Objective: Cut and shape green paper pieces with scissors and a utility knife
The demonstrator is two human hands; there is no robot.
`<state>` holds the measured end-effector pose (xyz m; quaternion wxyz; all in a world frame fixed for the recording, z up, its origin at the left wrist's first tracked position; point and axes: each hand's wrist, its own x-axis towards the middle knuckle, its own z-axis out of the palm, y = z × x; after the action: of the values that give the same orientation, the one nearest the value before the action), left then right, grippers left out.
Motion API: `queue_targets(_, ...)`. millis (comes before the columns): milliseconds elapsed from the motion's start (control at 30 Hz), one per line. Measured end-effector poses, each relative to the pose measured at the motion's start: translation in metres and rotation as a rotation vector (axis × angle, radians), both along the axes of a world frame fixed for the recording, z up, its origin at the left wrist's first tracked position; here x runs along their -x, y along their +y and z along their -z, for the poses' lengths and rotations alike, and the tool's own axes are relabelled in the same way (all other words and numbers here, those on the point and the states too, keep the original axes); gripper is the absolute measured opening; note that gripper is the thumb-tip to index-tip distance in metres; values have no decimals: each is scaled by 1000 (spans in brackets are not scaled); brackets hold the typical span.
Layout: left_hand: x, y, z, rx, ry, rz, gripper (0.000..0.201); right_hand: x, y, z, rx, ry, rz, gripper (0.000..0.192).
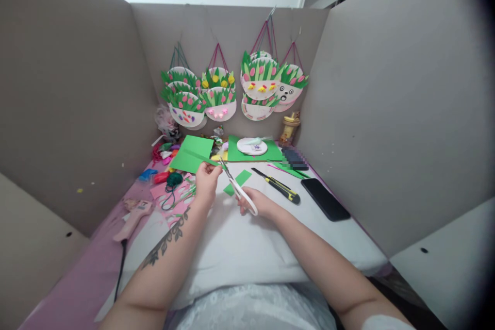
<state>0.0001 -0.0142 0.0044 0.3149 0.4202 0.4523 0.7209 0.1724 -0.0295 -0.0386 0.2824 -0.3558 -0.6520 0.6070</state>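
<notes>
My left hand (208,181) is closed on a narrow strip of green paper (211,160), thumb and fingers pinching it. Around the handles of white scissors (240,192) my right hand (253,203) is closed, and their blades point up and left to the strip's end by my left fingertips. Whether the blades touch the paper I cannot tell for sure. Below the scissors, a short green paper piece (243,179) lies on the white cloth. A larger green sheet (192,153) lies just beyond my left hand.
A yellow and black utility knife (281,189) and a dark phone (325,199) lie to the right. At left are a pink glue gun (133,219), green yarn (174,180) and pink paper scraps. Decorated paper plates (260,78) hang on the back panel; grey panels enclose both sides.
</notes>
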Motion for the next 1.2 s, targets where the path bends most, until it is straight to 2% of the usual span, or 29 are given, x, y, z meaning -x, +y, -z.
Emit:
queue_targets(367,3,2,2,-8,-34,69,26,-3,-1,0,4,4,13,27)
queue_targets(700,4,4,1,-3,-84,80,36,-4,6,9,7,-18,46,17)
queue_targets(1067,8,8,5,1,-110,130,41,-7,11,17,22,4,32,19)
queue_targets(1200,8,8,5,12,-116,137,43,-7,10,13,38,-13,48,18)
